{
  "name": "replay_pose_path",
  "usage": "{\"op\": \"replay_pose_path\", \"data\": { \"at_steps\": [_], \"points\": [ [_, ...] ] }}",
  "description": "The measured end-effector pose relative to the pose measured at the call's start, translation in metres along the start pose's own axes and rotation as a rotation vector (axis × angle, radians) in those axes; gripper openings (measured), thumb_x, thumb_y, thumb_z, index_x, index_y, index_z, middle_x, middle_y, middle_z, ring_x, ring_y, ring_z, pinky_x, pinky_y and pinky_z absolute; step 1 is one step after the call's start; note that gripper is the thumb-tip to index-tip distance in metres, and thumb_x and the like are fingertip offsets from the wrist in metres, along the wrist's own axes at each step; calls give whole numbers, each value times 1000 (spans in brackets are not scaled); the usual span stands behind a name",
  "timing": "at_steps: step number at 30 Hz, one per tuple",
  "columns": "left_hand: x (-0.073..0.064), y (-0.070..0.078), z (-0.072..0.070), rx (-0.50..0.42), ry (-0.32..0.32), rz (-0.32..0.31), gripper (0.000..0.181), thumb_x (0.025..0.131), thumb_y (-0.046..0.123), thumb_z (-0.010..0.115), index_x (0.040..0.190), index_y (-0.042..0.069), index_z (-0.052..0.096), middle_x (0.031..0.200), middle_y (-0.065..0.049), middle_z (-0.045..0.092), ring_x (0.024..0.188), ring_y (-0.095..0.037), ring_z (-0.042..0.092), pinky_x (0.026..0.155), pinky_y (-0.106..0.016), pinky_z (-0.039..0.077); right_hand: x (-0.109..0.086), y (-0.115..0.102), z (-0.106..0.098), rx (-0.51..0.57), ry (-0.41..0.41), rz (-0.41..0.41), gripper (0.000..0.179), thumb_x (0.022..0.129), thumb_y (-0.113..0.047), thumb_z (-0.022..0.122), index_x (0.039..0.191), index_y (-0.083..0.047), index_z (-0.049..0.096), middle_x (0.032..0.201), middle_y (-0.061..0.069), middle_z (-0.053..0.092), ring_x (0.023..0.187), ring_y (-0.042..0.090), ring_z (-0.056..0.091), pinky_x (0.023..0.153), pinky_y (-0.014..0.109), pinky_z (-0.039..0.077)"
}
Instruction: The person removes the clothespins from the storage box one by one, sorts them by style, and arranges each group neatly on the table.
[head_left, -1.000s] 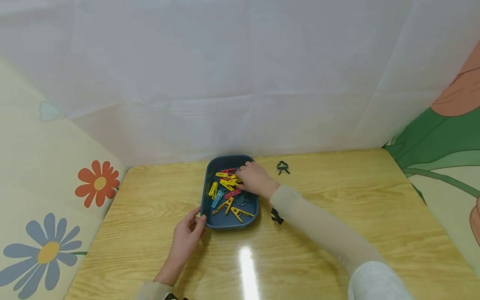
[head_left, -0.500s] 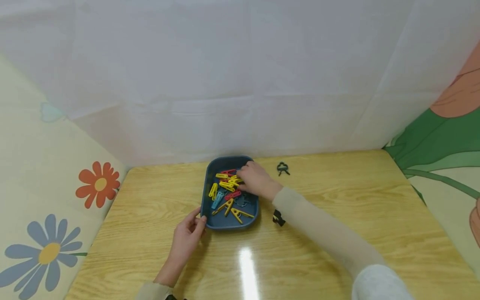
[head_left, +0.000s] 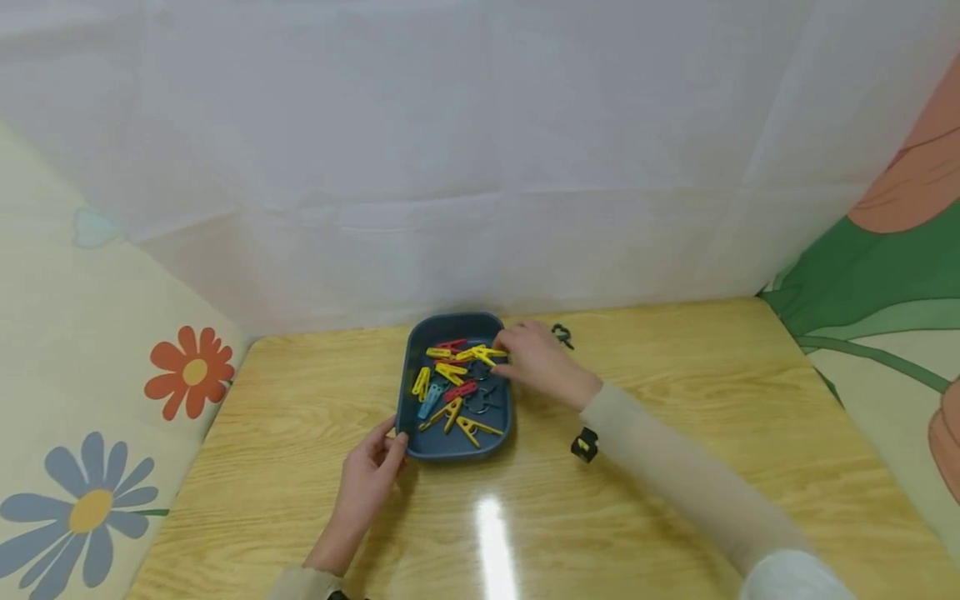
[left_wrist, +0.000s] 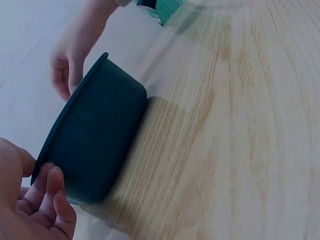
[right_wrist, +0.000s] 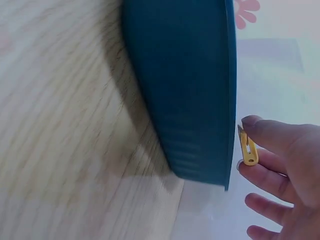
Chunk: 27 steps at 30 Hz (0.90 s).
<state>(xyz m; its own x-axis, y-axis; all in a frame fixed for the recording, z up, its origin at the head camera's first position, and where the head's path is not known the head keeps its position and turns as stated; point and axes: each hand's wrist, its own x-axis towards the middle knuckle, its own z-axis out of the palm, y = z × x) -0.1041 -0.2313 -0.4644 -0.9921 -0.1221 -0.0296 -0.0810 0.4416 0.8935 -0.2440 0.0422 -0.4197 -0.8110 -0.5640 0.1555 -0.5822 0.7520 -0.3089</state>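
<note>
Your right arm (head_left: 675,471) has drawn back a little to the right, taking your right hand (head_left: 536,354) from over the tray (head_left: 450,451) to its right rim. Your left hand (head_left: 371,467) keeps its pinch on the near-left corner, and the tray holds its place on the wooden surface (head_left: 637,400). In the right wrist view, the right hand's fingers (right_wrist: 270,135) are clamped on a yellow clothespin (right_wrist: 249,150), just above the rim. That suggests it is picked out of the pile but hardly past the tray's edge.

Around you, a white sheet (head_left: 375,167) hangs close behind the tray's far end. The tray's raised wall stands right beside your held piece. Inside lie other clothespins (head_left: 460,390), yellow, red and blue, some overlapping, so neighbours could snag. The dark clips (head_left: 477,402) among them blend into the tray floor. A loose black clip (head_left: 561,336) lies on the surface just behind your right hand.
</note>
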Motion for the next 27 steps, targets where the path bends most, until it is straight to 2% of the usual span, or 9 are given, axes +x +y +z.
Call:
{"op": "replay_pose_path", "data": {
  "at_steps": [6,13,20,27],
  "points": [
    [1,-2,0,-13,10,12,42,107,11,57,145,-8,54,87,-15,67,70,-12,63,64,-24,55,-20,14,-3,34,69,66,33,93,-35,80,112,-9,73,108,5,73,108,26,61,99,46,46],
    [3,-3,1,-6,14,3,42,107,11,57,145,-7,54,86,-14,66,69,-11,61,62,-23,52,-44,32,0,99,154,140,32,90,-30,84,108,-4,75,100,8,73,93,26,61,85,42,49],
    [3,-2,1,3,6,-5,43,108,13,56,146,-6,53,86,-14,67,70,-13,62,61,-24,52,-66,48,10,131,157,254,32,90,-31,84,106,-4,75,97,8,73,93,26,60,84,42,49],
    [3,-3,2,-2,-7,-8,43,108,13,56,147,-5,53,88,-15,67,72,-15,63,61,-24,52,-80,60,20,157,184,354,35,88,-29,85,105,-1,74,88,7,71,82,24,57,79,41,45]
  ]
}}
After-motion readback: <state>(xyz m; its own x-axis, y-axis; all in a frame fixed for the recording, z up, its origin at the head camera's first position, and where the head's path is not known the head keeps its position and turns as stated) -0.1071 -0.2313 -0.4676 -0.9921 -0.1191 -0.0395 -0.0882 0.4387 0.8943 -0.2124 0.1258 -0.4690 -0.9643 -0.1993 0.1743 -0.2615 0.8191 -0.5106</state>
